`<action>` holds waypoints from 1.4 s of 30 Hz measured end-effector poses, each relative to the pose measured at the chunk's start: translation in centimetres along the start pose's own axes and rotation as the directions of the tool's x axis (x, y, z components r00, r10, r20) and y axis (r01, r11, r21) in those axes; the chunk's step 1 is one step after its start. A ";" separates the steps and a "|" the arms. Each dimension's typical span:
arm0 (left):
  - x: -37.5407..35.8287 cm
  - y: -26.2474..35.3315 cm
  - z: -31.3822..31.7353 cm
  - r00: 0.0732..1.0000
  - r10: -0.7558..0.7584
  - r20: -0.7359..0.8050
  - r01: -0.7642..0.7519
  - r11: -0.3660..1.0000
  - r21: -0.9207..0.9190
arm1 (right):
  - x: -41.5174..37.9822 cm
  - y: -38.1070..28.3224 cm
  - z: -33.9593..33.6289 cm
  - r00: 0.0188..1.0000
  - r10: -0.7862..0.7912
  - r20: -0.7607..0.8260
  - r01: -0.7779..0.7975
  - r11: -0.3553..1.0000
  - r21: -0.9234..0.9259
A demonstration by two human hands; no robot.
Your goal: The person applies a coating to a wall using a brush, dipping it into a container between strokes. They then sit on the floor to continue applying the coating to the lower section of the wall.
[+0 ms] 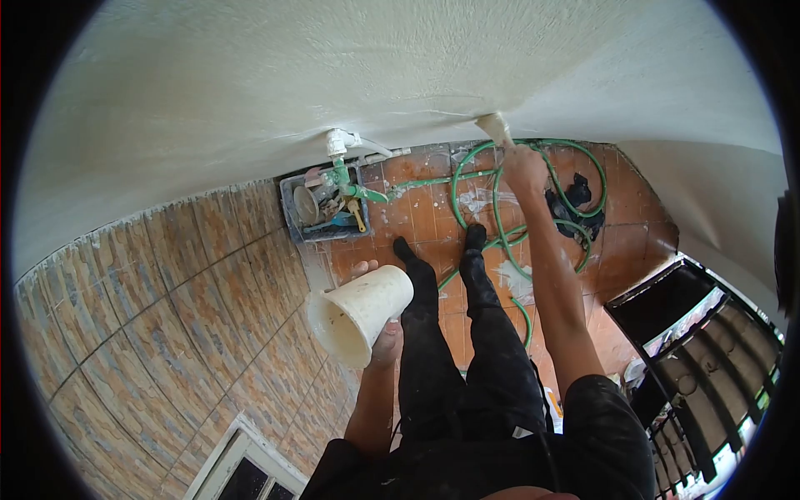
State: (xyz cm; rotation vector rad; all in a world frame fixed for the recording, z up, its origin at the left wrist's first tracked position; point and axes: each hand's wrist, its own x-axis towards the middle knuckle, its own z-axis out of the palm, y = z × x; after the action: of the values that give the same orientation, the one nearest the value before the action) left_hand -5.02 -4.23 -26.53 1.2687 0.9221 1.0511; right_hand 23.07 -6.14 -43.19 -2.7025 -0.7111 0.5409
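White plaster covers the wall point(375, 75) we face, seen from above while we stand on terracotta floor tiles point(417, 208). Our right arm stretches straight out, and the right hand point(523, 167) is closed around the handle of a paintbrush point(495, 128), whose bristles touch the wall's lower edge. Our left arm is bent at the elbow; the left hand point(385, 337) grips a cream plastic bucket point(360, 312) from beneath, tilted so its open mouth faces left. A green hose point(500, 225) loops on the floor near our black shoes point(475, 237), beside a wall tap point(337, 146).
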 end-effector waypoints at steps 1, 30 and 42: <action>0.3 0.3 0.2 1.000 0.030 -0.002 -0.030 0.999 0.028 | -1.1 -0.3 -1.8 1.000 0.005 -0.009 -0.005 1.000 0.004; 1.5 7.3 1.2 0.955 0.198 0.221 -0.188 0.980 -0.066 | -7.5 -13.6 -29.2 0.605 -0.243 -0.758 0.604 0.761 0.238; -0.1 1.6 -3.9 0.996 -0.022 0.092 0.004 0.983 0.186 | -4.1 -5.5 0.3 0.976 -0.029 -0.214 0.105 0.929 0.355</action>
State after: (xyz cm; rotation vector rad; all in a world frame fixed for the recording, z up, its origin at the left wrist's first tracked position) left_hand -8.97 -3.24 -25.29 1.4520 0.9719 0.9033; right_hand 17.40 -3.69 -40.24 -2.3335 -0.5795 0.3307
